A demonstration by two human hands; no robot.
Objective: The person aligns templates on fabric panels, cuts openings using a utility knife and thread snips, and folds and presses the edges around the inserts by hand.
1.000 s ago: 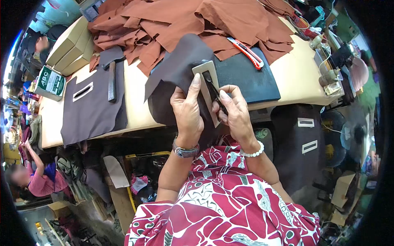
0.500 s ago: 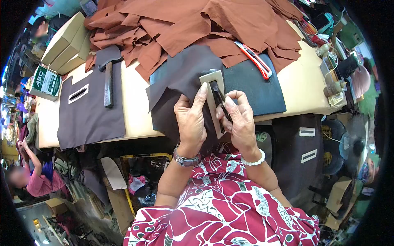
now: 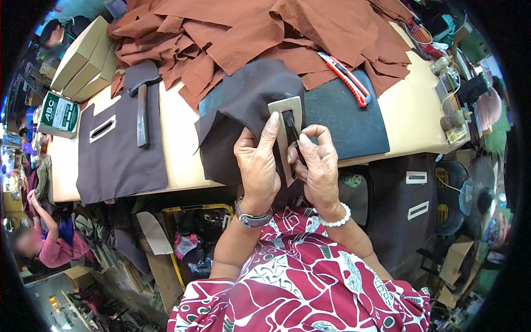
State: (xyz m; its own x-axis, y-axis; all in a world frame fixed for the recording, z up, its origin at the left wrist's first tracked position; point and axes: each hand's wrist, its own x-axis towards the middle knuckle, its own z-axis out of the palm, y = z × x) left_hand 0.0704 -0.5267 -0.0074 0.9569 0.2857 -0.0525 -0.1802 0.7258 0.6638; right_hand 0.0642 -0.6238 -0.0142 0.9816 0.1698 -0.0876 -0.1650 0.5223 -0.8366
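My left hand (image 3: 259, 166) pinches a dark brown leather-like piece (image 3: 249, 91) together with the beige rectangular frame (image 3: 281, 137) on it, thumb on the frame's left side. In my right hand (image 3: 319, 163) is a slim black tool (image 3: 291, 124), its tip at the dark slot inside the frame; the tool's exact kind is hard to make out. The piece hangs partly folded over the table edge, in front of a black board (image 3: 345, 130). A red and white cutter (image 3: 348, 82) lies on that board's upper part.
Reddish-brown sheets (image 3: 238, 33) are heaped at the back. On the left lie a hammer (image 3: 142, 116) and another dark piece (image 3: 121, 160) with a framed slot, beside a green and white box (image 3: 59, 114). A person in pink (image 3: 58, 249) is at far left.
The view has shifted a little, so the table items appear moved. My right hand has tilted the black tool at the slot, while my left hand keeps its hold.
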